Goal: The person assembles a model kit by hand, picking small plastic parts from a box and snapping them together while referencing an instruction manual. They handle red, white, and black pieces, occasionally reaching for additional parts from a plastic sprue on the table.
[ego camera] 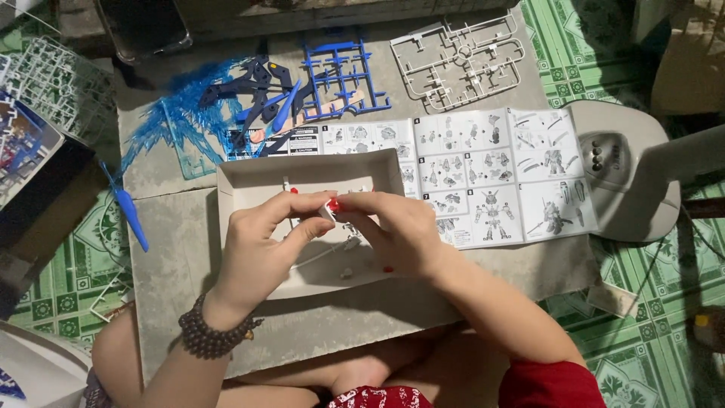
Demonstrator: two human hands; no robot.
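Two hands meet over my tray (234,189): left hand (264,242) and right hand (396,234) both pinch one small red-and-white part (331,207), its shape mostly hidden by fingertips. Tiny bits in the tray are hard to make out. Beyond lie the manual (491,174) and blue sprues (340,75).

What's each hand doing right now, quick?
Left hand: closed, pinching the small red and white model piece.
Right hand: closed on the same piece.
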